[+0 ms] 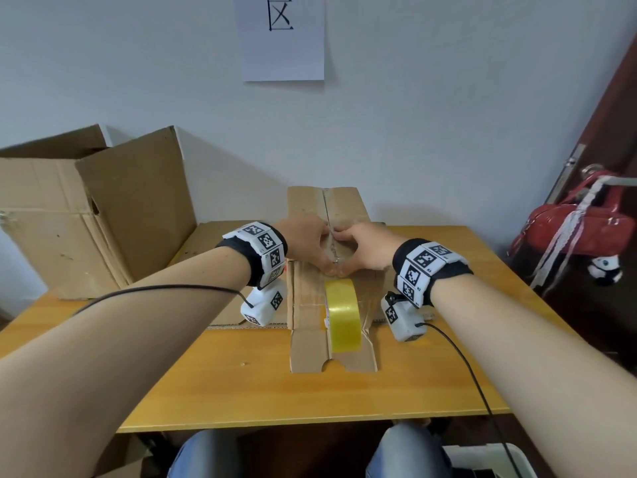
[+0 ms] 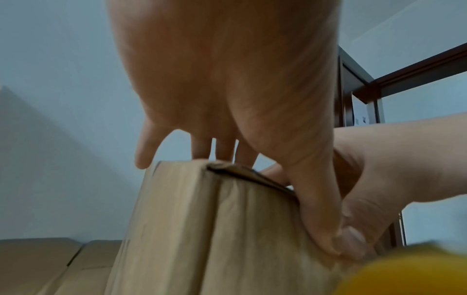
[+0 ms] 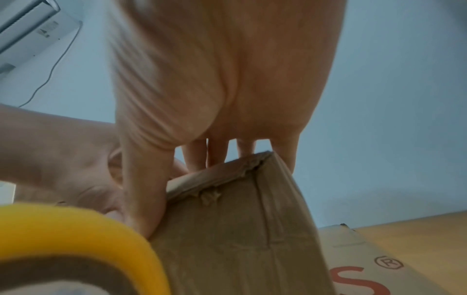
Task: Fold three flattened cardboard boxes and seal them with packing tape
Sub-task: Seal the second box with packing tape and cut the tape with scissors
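A small brown cardboard box (image 1: 344, 205) stands in the middle of the wooden table (image 1: 241, 391). My left hand (image 1: 305, 241) and right hand (image 1: 365, 246) lie side by side on its top flaps, pressing them together at the centre seam. The fingers of both reach straight over the top. Both thumbs press on the front face, tips touching. The left wrist view shows the left hand (image 2: 227, 89) over the box corner (image 2: 202, 229). The right wrist view shows the right hand (image 3: 227, 69) on the box (image 3: 240, 229). A yellow tape roll (image 1: 343, 315) stands on edge on the open flaps in front.
A large open cardboard box (image 1: 86, 219) stands at the back left. Flattened cardboard (image 1: 220, 243) lies under and beside the small box, with red print (image 3: 366, 269) on its right part. A red bag (image 1: 579, 229) hangs at the right. A white bin (image 1: 489, 460) sits below the table edge.
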